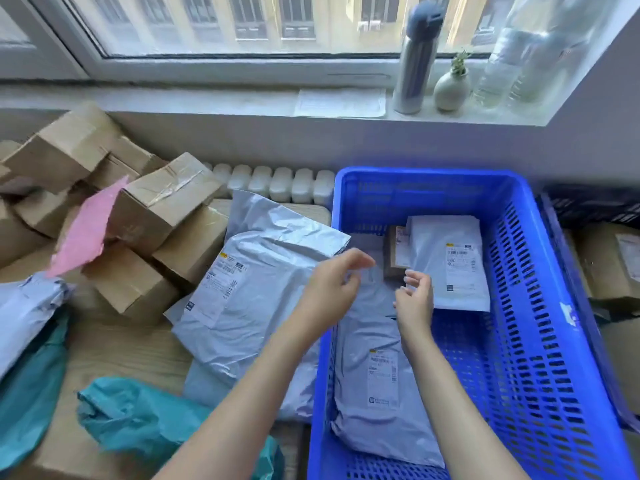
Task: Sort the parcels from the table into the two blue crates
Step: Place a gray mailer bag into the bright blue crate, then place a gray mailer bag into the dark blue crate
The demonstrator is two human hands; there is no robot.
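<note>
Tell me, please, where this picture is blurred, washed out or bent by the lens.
Head view: daylight washes out the window and clear bottles; the pink bag and boxes at left are smeared; the wide lens bows the sill and the rim of the blue crate.

White shipping labels point(382, 377) on grey mailers point(249, 317) and a small brown box point(393, 265); all print blurred, nothing legible

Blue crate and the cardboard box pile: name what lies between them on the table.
Head view: a large grey mailer with a printed label lies between the cardboard boxes and the blue crate, reaching the crate's left wall.
</note>
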